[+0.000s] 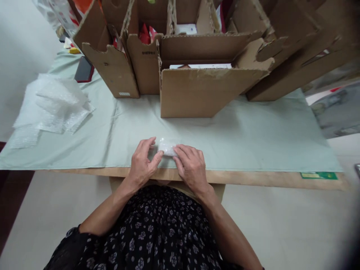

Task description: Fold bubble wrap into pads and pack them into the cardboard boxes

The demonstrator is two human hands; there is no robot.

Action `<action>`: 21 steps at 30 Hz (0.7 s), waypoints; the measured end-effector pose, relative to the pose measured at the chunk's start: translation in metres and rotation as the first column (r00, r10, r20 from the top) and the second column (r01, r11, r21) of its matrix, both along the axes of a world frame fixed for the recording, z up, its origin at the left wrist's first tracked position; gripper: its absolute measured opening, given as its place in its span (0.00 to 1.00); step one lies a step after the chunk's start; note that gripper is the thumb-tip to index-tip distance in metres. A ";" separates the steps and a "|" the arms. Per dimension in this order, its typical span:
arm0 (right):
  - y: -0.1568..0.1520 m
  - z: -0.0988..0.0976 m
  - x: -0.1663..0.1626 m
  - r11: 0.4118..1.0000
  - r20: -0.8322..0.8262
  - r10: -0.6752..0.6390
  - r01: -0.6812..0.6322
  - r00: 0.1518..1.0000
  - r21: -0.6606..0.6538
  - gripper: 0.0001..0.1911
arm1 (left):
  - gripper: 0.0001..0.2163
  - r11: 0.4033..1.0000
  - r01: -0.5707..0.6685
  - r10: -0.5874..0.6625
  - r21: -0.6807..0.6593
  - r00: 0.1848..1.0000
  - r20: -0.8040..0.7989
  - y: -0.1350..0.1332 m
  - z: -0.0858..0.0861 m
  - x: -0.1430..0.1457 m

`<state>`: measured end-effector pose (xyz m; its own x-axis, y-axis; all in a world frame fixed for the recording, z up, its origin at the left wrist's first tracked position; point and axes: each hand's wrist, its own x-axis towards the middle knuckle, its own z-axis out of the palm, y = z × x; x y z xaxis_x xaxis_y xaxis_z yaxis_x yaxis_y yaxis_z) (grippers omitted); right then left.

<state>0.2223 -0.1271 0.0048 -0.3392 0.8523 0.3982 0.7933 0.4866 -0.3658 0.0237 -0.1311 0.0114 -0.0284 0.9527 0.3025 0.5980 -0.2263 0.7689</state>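
A small white packet wrapped in clear plastic [167, 146] lies on the green cloth, close to the table's front edge. My right hand [192, 165] grips its right end, with the fingers over the top and the thumb at the near side. At the left end is my left hand [143, 159]. Its thumb touches the packet near its lower left corner, while the fingers curve forward, apart from the thumb. What is inside the wrapping cannot be made out.
Several cardboard bins [194, 90] stand along the back, some with packets inside. Bubble wrap sheets [53, 101] lie in a pile on the left. Behind them is a dark phone-like object [84, 69]. A green strip [319, 175] marks the front edge at right.
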 end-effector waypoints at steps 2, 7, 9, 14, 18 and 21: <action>0.003 0.000 0.001 0.999 -0.155 -0.050 0.047 0.987 -0.024 0.12 | 0.18 0.995 -0.008 0.027 -0.101 0.983 0.182 -0.013 0.003 0.002; -0.011 0.014 -0.004 0.942 -0.532 -0.190 0.000 0.825 -0.336 0.10 | 0.20 0.909 0.199 0.051 -0.366 0.819 0.572 -0.029 0.015 0.020; -0.019 0.020 -0.005 0.872 -0.598 -0.227 -0.113 0.769 -0.476 0.10 | 0.20 0.876 0.270 0.066 -0.400 0.754 0.653 -0.027 0.019 0.029; -0.023 0.035 0.020 0.834 -0.620 -0.190 -0.209 0.761 -0.511 0.14 | 0.16 0.902 0.225 0.016 -0.367 0.834 0.551 -0.018 0.022 0.036; -0.008 0.059 0.049 0.805 -0.588 -0.105 -0.279 0.802 -0.524 0.30 | 0.15 0.954 0.288 -0.258 -0.082 0.930 0.263 -0.012 0.027 0.038; 0.007 0.078 0.052 0.795 -0.544 0.035 -0.354 0.838 -0.493 0.16 | 0.15 0.921 0.389 -0.384 -0.006 0.912 0.143 -0.005 0.035 0.041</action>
